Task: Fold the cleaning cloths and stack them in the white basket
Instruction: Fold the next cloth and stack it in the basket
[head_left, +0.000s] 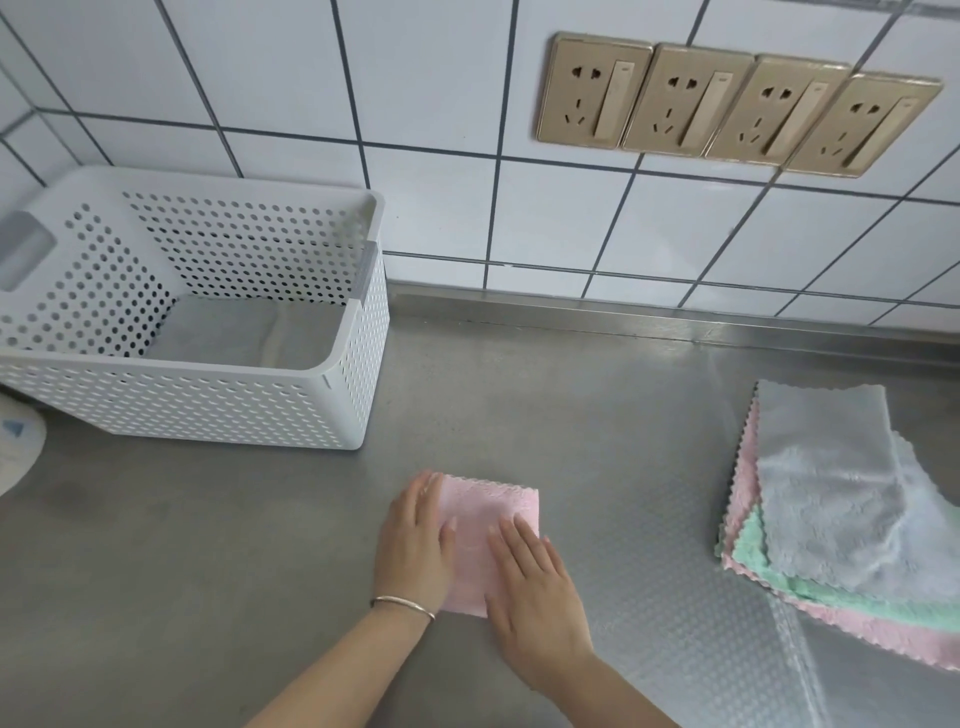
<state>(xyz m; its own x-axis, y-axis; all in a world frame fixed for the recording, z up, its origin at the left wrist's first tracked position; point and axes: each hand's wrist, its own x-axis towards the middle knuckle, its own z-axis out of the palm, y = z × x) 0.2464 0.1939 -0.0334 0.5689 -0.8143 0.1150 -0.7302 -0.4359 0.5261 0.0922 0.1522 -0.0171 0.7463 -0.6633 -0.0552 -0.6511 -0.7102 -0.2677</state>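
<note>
White perforated basket (332, 410), left, holds one grey folded cloth (244, 332). At centre I press the folded pink cloth (483, 525) under my left hand (415, 545) and right hand (535, 587), fingers flat; lifting carelessly could spring its fold. Unfolded pile (831, 509), right.

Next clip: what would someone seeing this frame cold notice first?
Most likely the two hands pressing flat on a folded pink cloth at the front of the steel counter, left hand on its left edge, right hand on its lower right. Next, the white basket at back left with a grey cloth lying inside. Then the pile of unfolded cloths at the right, grey on top.
</note>
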